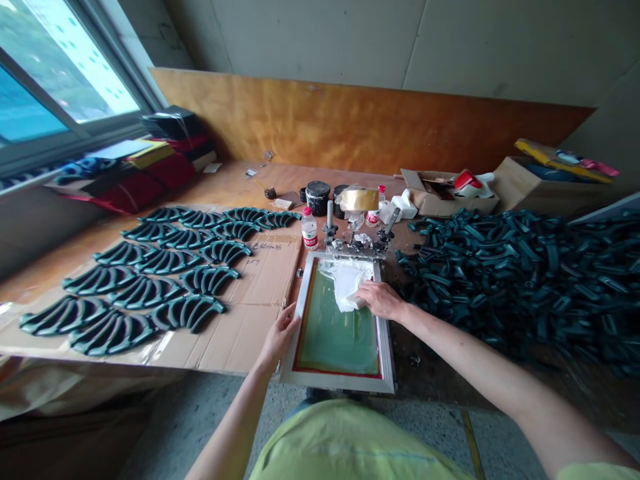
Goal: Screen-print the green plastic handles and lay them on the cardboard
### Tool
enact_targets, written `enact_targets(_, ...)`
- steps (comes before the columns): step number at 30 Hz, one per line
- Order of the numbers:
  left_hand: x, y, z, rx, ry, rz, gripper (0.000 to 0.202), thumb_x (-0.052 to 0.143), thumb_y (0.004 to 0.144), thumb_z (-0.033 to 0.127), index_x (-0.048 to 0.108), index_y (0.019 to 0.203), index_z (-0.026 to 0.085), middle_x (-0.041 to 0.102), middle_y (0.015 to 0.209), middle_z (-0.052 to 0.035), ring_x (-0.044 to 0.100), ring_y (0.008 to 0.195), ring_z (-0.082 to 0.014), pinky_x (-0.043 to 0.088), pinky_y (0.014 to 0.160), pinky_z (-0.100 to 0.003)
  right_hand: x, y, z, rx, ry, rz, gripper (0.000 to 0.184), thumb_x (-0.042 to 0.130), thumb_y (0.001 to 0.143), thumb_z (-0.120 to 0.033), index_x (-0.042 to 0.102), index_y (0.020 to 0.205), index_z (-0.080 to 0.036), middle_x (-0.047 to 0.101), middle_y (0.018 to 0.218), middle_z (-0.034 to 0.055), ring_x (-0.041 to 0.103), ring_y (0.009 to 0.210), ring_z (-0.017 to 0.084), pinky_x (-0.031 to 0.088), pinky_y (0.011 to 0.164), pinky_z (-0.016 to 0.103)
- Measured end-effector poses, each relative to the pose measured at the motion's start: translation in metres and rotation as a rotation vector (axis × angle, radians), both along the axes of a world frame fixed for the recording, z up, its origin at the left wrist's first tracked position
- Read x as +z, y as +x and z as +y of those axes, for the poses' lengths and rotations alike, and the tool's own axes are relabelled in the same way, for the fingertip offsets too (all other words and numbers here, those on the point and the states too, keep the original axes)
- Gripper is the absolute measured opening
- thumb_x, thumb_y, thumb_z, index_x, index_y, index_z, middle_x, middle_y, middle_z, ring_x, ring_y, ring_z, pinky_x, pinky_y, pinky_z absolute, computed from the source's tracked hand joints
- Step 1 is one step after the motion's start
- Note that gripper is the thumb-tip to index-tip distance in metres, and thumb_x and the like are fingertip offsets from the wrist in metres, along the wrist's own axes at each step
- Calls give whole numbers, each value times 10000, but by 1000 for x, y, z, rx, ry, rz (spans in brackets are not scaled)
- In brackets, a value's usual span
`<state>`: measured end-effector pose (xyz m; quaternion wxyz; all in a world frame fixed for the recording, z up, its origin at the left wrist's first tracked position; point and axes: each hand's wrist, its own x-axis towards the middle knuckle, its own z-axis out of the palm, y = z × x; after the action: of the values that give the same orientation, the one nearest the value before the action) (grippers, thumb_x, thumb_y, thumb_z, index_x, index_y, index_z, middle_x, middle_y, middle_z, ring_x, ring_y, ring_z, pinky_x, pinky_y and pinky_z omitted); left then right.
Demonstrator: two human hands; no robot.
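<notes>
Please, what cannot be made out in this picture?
In the head view:
- What the right hand grips, if anything: hidden by the hand itself.
- End of the dark green pile: cut off by the right edge.
- Handwriting on the cardboard: too small and blurred.
- What lies under the framed screen: covered by it.

And here on the flattened cardboard (pixel 273 283), left of centre, there's handwriting (pixel 270 247) in dark strokes: one longer line of characters up top, a shorter one below that looks like figures, and the shorter one seems to end in 59, though it's too small to swear to. Over to the nearer bottle (pixel 309 227), upright with its red cap, and its red label (pixel 311 241) carries white lettering, too small to read. Further back, a second bottle (pixel 373 217), partly hidden, shows a red-and-white label too, and its wording is just as unreadable from here.
</notes>
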<state>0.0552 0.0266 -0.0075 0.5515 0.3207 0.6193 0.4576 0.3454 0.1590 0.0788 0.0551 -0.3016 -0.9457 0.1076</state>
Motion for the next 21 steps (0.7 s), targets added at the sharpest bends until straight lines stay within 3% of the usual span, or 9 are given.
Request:
enact_targets(2, -3, 0, 0, 9, 1, 29, 799, 690, 710, 590, 509, 1373, 183, 705, 816, -24, 650, 671, -175, 491, 573, -253, 6, 5, 4, 57, -33, 3, 236, 555, 757, -15, 675, 829, -205, 672, 843, 34, 595, 849, 190, 437, 760, 277)
enact_targets(5, -2, 1, 0, 30, -6, 52, 789, 693, 696, 599, 539, 1340, 170, 708, 821, -32, 653, 675, -180, 494, 575, -257, 7, -2, 12, -59, -1, 47, 104, 612, 801, -117, 667, 803, -205, 657, 829, 34, 580, 829, 194, 433, 742, 281)
enact_targets(8, 3, 2, -1, 35, -5, 43, 796, 696, 689, 602, 535, 1333, 163, 709, 814, -33, 651, 672, -181, 497, 578, -262, -8, -8, 3, -136, 101, 123, 167, 547, 836, -79, 678, 862, -179, 657, 892, 78, 561, 909, 218, 442, 795, 311)
enact_targets(12, 10, 4, -2, 33, -8, -8, 804, 710, 674, 608, 533, 1326, 173, 711, 795, -25, 655, 667, -187, 506, 584, -271, -22, 2, -18, -55, 120, 154, 204, 520, 862, -76, 686, 926, -177, 662, 929, 86, 562, 936, 222, 449, 850, 328)
enact_targets(16, 22, 5, -4, 33, -21, -43, 798, 734, 670, 588, 526, 1331, 192, 715, 811, -21, 667, 677, -187, 514, 584, -268, -2, -2, 2, -127, 35, 193, 161, 635, 864, -199, 681, 1016, -222, 687, 959, 42, 609, 912, 202, 465, 831, 306)
enact_targets(18, 37, 3, -4, 21, -16, -73, 807, 754, 670, 555, 502, 1354, 209, 717, 820, -20, 674, 687, -191, 523, 590, -271, 13, -15, 25, -243, 7, 229, 350, 687, 839, -239, 635, 1183, -268, 691, 1074, 27, 624, 958, 201, 472, 845, 301)
enact_targets(21, 70, -4, -2, 1, -14, -121, 799, 765, 675, 527, 492, 1372, 247, 722, 854, -20, 684, 707, -206, 540, 606, -293, 32, -26, 60, -399, 14, 224, 614, 724, 805, -229, 506, 1374, -309, 675, 1174, 31, 633, 986, 208, 476, 853, 295)
